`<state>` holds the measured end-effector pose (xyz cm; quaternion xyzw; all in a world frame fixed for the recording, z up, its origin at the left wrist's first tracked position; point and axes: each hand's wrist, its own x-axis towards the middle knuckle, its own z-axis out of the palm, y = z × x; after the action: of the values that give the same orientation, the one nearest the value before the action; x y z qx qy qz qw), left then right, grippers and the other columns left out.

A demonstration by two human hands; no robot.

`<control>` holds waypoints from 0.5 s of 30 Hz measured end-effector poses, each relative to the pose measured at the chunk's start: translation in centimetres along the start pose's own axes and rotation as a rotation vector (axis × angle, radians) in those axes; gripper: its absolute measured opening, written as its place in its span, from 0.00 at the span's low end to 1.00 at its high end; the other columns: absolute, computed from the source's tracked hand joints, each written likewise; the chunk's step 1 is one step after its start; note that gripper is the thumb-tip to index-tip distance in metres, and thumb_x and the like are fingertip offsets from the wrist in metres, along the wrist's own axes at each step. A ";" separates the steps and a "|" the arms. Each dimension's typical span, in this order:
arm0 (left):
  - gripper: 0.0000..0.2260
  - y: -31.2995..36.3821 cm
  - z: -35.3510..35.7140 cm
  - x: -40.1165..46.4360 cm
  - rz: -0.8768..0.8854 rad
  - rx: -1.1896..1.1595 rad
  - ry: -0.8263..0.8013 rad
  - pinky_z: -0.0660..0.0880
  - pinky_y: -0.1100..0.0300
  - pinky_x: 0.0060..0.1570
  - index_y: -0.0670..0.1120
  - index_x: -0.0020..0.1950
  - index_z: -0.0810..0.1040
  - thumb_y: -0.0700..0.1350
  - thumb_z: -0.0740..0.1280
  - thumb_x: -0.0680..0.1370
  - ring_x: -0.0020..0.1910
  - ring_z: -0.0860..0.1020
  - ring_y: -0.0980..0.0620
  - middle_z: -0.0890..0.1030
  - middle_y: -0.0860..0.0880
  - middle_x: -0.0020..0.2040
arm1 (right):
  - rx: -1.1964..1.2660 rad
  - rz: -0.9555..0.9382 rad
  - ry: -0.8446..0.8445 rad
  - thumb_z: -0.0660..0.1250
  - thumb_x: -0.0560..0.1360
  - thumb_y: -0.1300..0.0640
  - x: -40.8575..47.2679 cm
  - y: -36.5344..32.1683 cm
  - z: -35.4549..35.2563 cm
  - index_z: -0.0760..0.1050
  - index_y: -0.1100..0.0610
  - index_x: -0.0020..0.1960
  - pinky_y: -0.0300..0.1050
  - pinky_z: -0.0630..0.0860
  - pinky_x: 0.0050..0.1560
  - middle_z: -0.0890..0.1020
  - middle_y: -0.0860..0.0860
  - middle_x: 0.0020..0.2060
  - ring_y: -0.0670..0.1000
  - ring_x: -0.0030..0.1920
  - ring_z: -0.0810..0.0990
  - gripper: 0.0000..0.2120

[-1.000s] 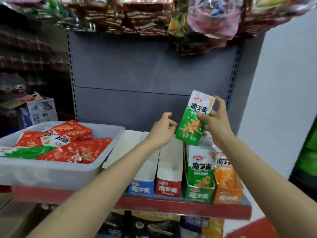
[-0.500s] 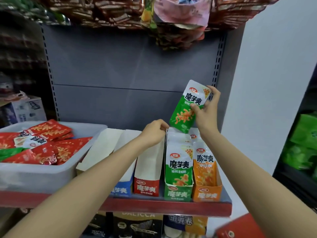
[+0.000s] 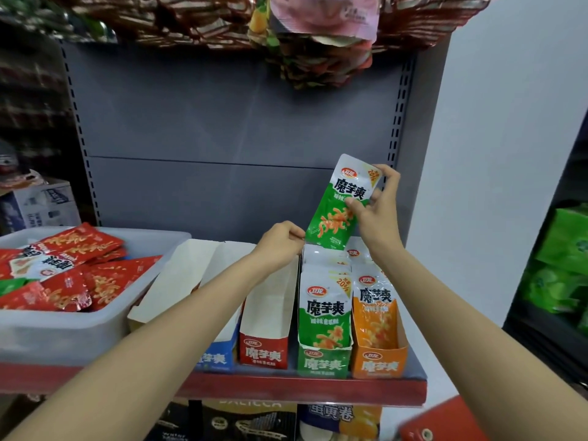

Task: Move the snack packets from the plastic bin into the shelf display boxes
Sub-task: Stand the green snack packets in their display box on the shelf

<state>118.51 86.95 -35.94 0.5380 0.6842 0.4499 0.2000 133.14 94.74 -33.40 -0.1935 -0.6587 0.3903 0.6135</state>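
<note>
My right hand (image 3: 377,206) holds a green snack packet (image 3: 342,203) upright, tilted, just above the back of the green display box (image 3: 323,361), which holds several green packets. My left hand (image 3: 280,245) is curled at the back edge of that box, fingertips against the packets' tops. To the right stands an orange display box (image 3: 378,364) with orange packets. Left of the green one are a red display box (image 3: 264,353) and a blue display box (image 3: 213,358); no packets show in either. The translucent plastic bin (image 3: 63,332) at the left holds red packets (image 3: 95,281) and a green one.
The boxes and bin sit on a red-edged shelf (image 3: 302,389) with a grey back panel. Bagged snacks hang overhead (image 3: 318,43). A cardboard carton (image 3: 41,205) stands behind the bin. A white wall is to the right, with green goods (image 3: 563,259) beyond it.
My right hand has lowered the green packet toward the back of the green box. My left hand moved from mid-air to the back of that box.
</note>
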 end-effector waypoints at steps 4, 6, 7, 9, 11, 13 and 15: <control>0.06 0.1 0.2 0.1 -0.007 0.001 0.016 0.74 0.52 0.58 0.48 0.51 0.75 0.39 0.63 0.76 0.55 0.78 0.48 0.81 0.47 0.50 | 0.001 0.035 -0.087 0.61 0.75 0.73 -0.6 0.5 0.2 0.60 0.42 0.54 0.45 0.81 0.41 0.77 0.60 0.56 0.49 0.46 0.82 0.26; 0.06 0.1 0.2 0.2 -0.014 -0.007 0.019 0.74 0.53 0.59 0.48 0.52 0.75 0.40 0.63 0.77 0.55 0.78 0.48 0.81 0.47 0.52 | -0.010 0.046 -0.116 0.61 0.76 0.73 -0.9 0.5 0.2 0.60 0.45 0.56 0.45 0.81 0.40 0.78 0.58 0.54 0.48 0.45 0.82 0.25; 0.07 0.0 0.3 0.2 -0.017 -0.013 0.020 0.75 0.53 0.58 0.48 0.53 0.76 0.40 0.63 0.77 0.55 0.78 0.49 0.81 0.47 0.52 | -0.015 0.054 -0.132 0.61 0.76 0.72 -1.0 0.6 0.1 0.59 0.46 0.58 0.44 0.82 0.40 0.79 0.57 0.52 0.49 0.45 0.83 0.23; 0.08 0.0 0.2 0.2 -0.021 -0.021 0.022 0.75 0.53 0.59 0.47 0.54 0.76 0.40 0.63 0.77 0.54 0.79 0.49 0.81 0.47 0.52 | -0.069 0.078 -0.171 0.62 0.77 0.69 -1.3 0.8 0.0 0.60 0.48 0.59 0.45 0.82 0.40 0.81 0.56 0.50 0.50 0.45 0.83 0.20; 0.08 -0.1 0.2 0.1 -0.020 -0.026 0.022 0.75 0.52 0.59 0.47 0.54 0.77 0.39 0.63 0.76 0.54 0.79 0.50 0.81 0.48 0.51 | -0.201 0.089 -0.209 0.62 0.78 0.64 -1.6 1.2 -0.1 0.63 0.50 0.57 0.47 0.82 0.41 0.82 0.54 0.48 0.51 0.45 0.84 0.14; 0.09 -0.1 0.1 -0.1 -0.016 -0.028 0.014 0.75 0.51 0.59 0.46 0.55 0.76 0.38 0.62 0.77 0.52 0.79 0.50 0.81 0.48 0.51 | -0.382 0.041 -0.231 0.62 0.78 0.61 -1.9 1.5 0.0 0.69 0.52 0.51 0.45 0.79 0.42 0.81 0.49 0.43 0.49 0.45 0.81 0.05; 0.10 -0.2 0.0 -0.3 -0.011 -0.041 0.009 0.75 0.50 0.59 0.45 0.56 0.77 0.38 0.61 0.77 0.52 0.79 0.51 0.81 0.49 0.51 | -0.529 0.010 -0.230 0.63 0.78 0.60 -2.0 1.6 0.0 0.74 0.53 0.46 0.39 0.74 0.41 0.79 0.46 0.38 0.47 0.41 0.78 0.04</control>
<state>118.49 86.68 -36.14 0.5282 0.6787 0.4649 0.2103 133.12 94.31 -35.94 -0.3043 -0.8019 0.2275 0.4611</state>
